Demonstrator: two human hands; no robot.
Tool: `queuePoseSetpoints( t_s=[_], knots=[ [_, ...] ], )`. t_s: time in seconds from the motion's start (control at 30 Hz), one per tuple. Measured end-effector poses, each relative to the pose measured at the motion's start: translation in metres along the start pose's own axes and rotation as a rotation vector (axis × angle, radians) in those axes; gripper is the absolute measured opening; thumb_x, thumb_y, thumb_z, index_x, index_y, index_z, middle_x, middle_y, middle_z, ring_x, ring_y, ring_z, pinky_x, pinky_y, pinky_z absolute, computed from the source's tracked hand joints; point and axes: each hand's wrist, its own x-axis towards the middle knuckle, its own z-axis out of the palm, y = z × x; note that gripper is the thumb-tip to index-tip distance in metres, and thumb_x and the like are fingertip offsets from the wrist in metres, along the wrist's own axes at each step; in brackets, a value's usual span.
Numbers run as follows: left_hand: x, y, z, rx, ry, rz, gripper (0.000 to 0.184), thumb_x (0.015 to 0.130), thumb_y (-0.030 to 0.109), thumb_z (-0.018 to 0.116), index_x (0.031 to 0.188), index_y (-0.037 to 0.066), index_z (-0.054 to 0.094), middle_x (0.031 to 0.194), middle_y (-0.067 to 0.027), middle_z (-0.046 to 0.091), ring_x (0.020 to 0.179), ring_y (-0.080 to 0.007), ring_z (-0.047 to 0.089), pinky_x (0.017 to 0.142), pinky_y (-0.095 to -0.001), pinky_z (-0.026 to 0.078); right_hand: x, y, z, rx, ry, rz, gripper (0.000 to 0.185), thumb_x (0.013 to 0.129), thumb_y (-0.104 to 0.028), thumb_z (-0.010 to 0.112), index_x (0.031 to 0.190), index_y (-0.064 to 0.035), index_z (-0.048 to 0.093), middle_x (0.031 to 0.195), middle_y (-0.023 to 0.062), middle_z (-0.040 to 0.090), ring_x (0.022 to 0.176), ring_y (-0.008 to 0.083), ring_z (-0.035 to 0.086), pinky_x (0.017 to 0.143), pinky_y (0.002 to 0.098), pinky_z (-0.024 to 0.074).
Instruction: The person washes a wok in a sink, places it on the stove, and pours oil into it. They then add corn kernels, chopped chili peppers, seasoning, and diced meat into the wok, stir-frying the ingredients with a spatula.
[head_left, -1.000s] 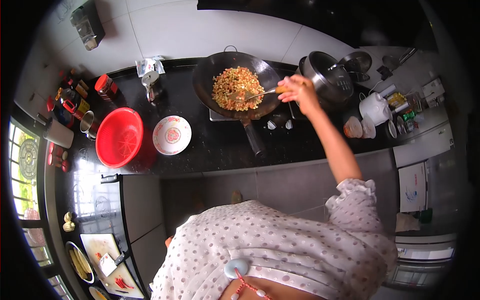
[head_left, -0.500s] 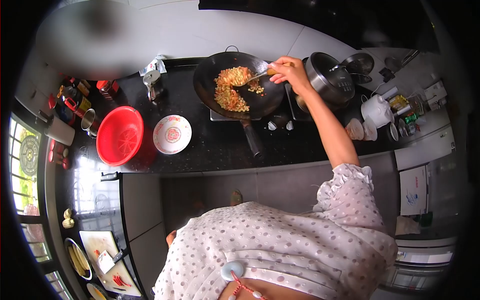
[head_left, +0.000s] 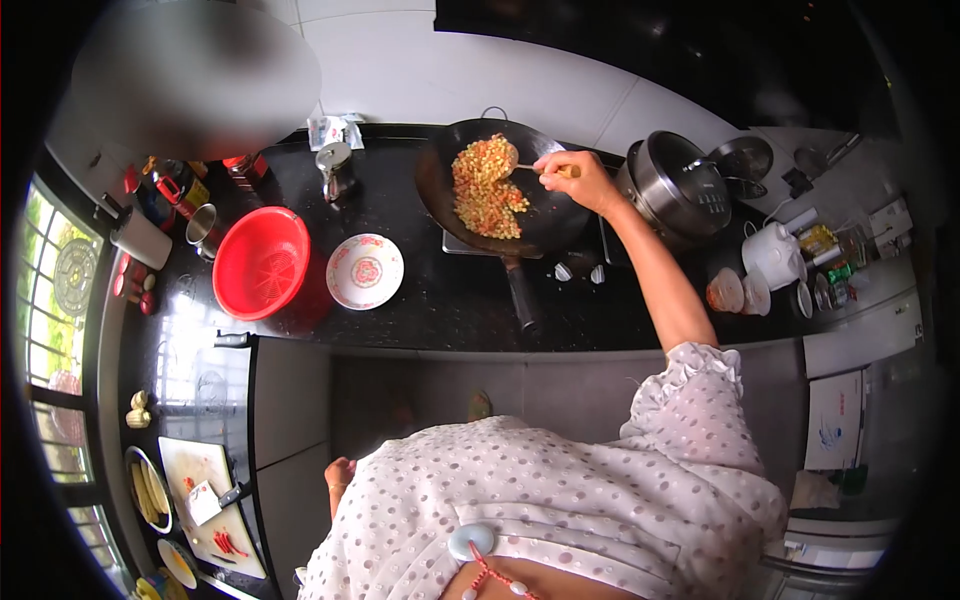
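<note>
My right hand [head_left: 583, 180] is closed around the light-brown handle of a metal spatula [head_left: 527, 167]. The spatula's head rests at the right edge of a heap of diced yellow and orange-red food [head_left: 488, 190] in a dark wok [head_left: 555, 215]. The wok sits on the stove, its black handle [head_left: 521, 295] pointing towards me. Low beside my body hangs my left hand [head_left: 340, 472], small in view and away from the counter. Its fingers are too unclear to read, and nothing shows in it.
Left of the wok are a patterned white plate [head_left: 365, 272], a red basket [head_left: 262, 263] and a metal pitcher [head_left: 335, 168]. A lidded steel pot [head_left: 680, 187] stands at the right. A cleaver [head_left: 215, 501] and cut red chillies [head_left: 229, 545] lie on a cutting board [head_left: 190, 455] at lower left.
The view has shifted, so the counter items sit further right. My right hand has moved the spatula in the wok, and the food is heaped more towards the far side. More of my left hand shows.
</note>
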Motion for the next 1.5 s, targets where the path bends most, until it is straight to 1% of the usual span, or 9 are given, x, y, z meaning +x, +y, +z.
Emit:
queuePoseSetpoints(
  t_s=[0.07, 0.13, 0.37, 0.5, 0.63, 0.77, 0.9, 1.13, 1.5],
  knots=[
    [-0.004, 0.022, -0.032, -0.453, 0.088, -0.062, 0.022, 0.077, 0.024, 0.061, 0.066, 0.006, 0.056, 0.065, -0.0145, 0.059, 0.062, -0.0348, 0.058, 0.057, -0.0406, 0.048, 0.012, -0.020, -0.004, -0.074, -0.122, -0.073, 0.009, 0.078, -0.004, 0.063, 0.073, 0.0013, 0.059, 0.097, 0.0099, 0.063, 0.068, 0.0125, 0.059, 0.063, 0.0238, 0.0487],
    [-0.014, 0.056, -0.059, -1.524, -0.008, -0.662, 0.014, 0.076, 0.006, 0.055, 0.063, 0.000, 0.051, 0.063, -0.0180, 0.053, 0.054, -0.0321, 0.053, 0.054, -0.0405, 0.047, 0.015, -0.053, -0.010, 0.024, -0.069, 0.075, 0.011, 0.080, -0.006, 0.061, 0.073, 0.0017, 0.059, 0.097, 0.0111, 0.063, 0.068, 0.0143, 0.061, 0.062, 0.0246, 0.0495],
    [-0.041, 0.104, -0.060, -1.699, 0.089, -1.074, 0.004, 0.073, -0.004, 0.048, 0.070, -0.001, 0.047, 0.066, -0.0150, 0.046, 0.049, -0.0222, 0.046, 0.045, -0.0346, 0.045, -0.087, 0.017, 0.040, 0.433, 0.284, 0.246, 0.026, 0.089, -0.019, 0.053, 0.107, -0.0010, 0.060, 0.093, 0.0116, 0.065, 0.074, 0.0195, 0.066, 0.063, 0.0265, 0.0527],
    [-0.048, 0.121, -0.050, -1.709, 0.121, -1.160, 0.005, 0.073, -0.003, 0.047, 0.077, 0.000, 0.047, 0.069, -0.0145, 0.047, 0.047, -0.0201, 0.046, 0.043, -0.0330, 0.046, -0.163, 0.011, 0.017, 0.247, 0.275, 0.154, 0.014, 0.084, -0.005, 0.056, 0.094, 0.0019, 0.063, 0.099, 0.0133, 0.064, 0.070, 0.0146, 0.064, 0.062, 0.0230, 0.0501],
    [-0.035, 0.145, -0.087, -1.673, 0.137, -0.914, 0.009, 0.077, 0.002, 0.045, 0.085, 0.001, 0.050, 0.069, -0.0139, 0.050, 0.049, -0.0220, 0.052, 0.042, -0.0322, 0.047, -0.148, 0.045, 0.017, 0.201, 0.330, 0.115, 0.009, 0.084, -0.003, 0.055, 0.082, 0.0044, 0.059, 0.111, 0.0166, 0.058, 0.069, 0.0156, 0.063, 0.062, 0.0256, 0.0510],
    [0.000, 0.160, -0.161, -1.614, 0.317, -0.640, 0.030, 0.083, -0.002, 0.040, 0.111, 0.000, 0.049, 0.080, -0.0132, 0.058, 0.061, -0.0208, 0.063, 0.048, -0.0293, 0.052, -0.124, 0.039, 0.039, 0.509, 0.389, 0.248, 0.020, 0.087, -0.011, 0.054, 0.100, 0.0042, 0.059, 0.105, 0.0170, 0.061, 0.068, 0.0194, 0.064, 0.060, 0.0262, 0.0514],
    [0.056, 0.139, -0.239, -1.632, 0.518, -0.410, 0.028, 0.080, -0.002, 0.043, 0.106, -0.001, 0.049, 0.079, -0.0113, 0.058, 0.062, -0.0228, 0.063, 0.051, -0.0300, 0.052, -0.158, 0.022, 0.003, 0.415, 0.326, 0.312, 0.028, 0.089, -0.013, 0.051, 0.110, 0.0031, 0.058, 0.093, 0.0153, 0.064, 0.065, 0.0187, 0.063, 0.058, 0.0264, 0.0508],
    [0.213, 0.080, -0.384, -1.540, 0.638, -0.216, 0.037, 0.080, 0.005, 0.046, 0.117, -0.003, 0.047, 0.084, -0.0131, 0.059, 0.067, -0.0226, 0.063, 0.058, -0.0292, 0.052, -0.114, 0.021, 0.034, 0.242, 0.395, 0.250, 0.027, 0.087, -0.017, 0.054, 0.105, 0.0036, 0.060, 0.098, 0.0165, 0.063, 0.066, 0.0169, 0.063, 0.060, 0.0265, 0.0503],
    [0.471, -0.030, -0.554, -1.326, 0.708, -0.199, 0.034, 0.077, 0.002, 0.053, 0.110, 0.000, 0.053, 0.083, -0.0108, 0.062, 0.061, -0.0163, 0.061, 0.050, -0.0249, 0.049, -0.056, -0.057, 0.077, 0.159, 0.625, 0.600, 0.018, 0.088, -0.018, 0.054, 0.089, -0.0001, 0.058, 0.107, 0.0154, 0.061, 0.055, 0.0156, 0.060, 0.047, 0.0235, 0.0468]
  ],
)
